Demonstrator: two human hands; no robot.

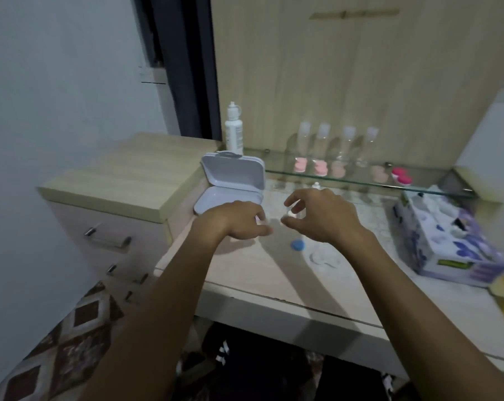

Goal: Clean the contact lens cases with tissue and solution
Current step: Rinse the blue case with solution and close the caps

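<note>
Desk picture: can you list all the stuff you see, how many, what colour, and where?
solution bottle: one, white, standing at the back left of the desk
box: one, white, lid open, left of the hands
clear bottles: four, see-through, on the glass shelf
lens cases: about five, pink to red, blurred, on the glass shelf
blue cap: one, on the desk under the right hand
tissue box: one, white and purple, right side
drawers: wooden, left
left hand: fingers curled, something small and pale at the fingertips
right hand: fingers curled above the desk
</note>
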